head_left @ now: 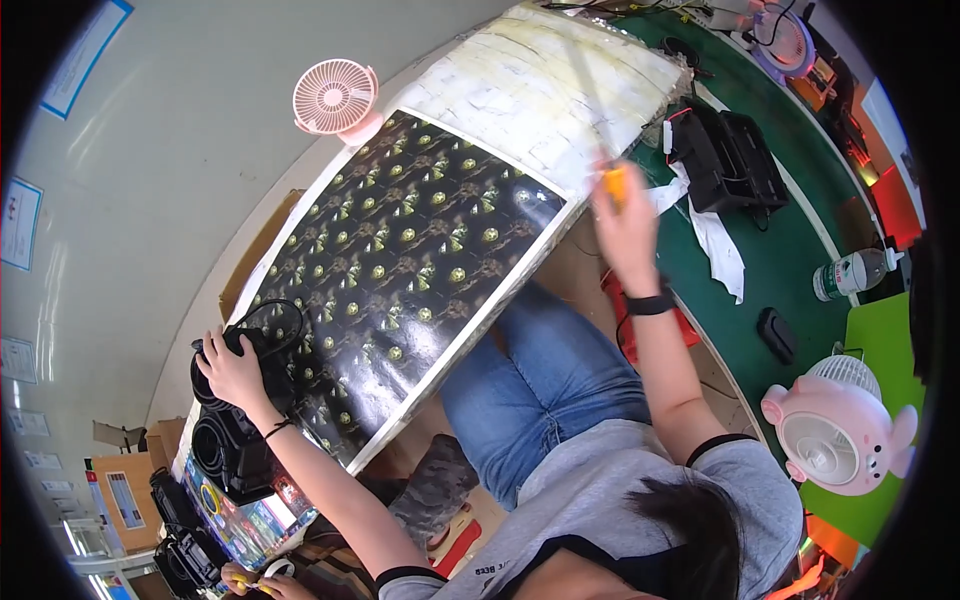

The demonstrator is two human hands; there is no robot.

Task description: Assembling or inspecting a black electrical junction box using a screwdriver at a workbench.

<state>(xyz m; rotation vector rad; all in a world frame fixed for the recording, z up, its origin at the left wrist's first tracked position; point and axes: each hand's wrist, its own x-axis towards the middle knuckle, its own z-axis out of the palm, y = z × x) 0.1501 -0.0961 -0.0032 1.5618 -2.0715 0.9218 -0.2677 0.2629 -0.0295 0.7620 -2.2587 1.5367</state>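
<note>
My left hand (pixel 232 375) grips a black speaker-like device (pixel 268 350) at the left end of the table, its fingers curled over the top edge and the thumb toward the table's middle. A black cable (pixel 290 305) loops beside this device. Out to the right, my right hand (pixel 625 220) is raised at the table's edge, closed round the yellow-orange handle of a screwdriver (pixel 614 186). The long shaft, smeared by motion, points up and away over the white marbled part of the table. Nothing touches its tip.
A dark patterned mat (pixel 400 260) covers the table before me. A pink fan (pixel 335 98) stands behind it. On the green bench (pixel 690 240) are a black housing (pixel 728 160), white paper (pixel 718 255), a bottle (pixel 850 275) and a pink fan (pixel 835 430). Another person's hand (pixel 275 585) shows at lower left.
</note>
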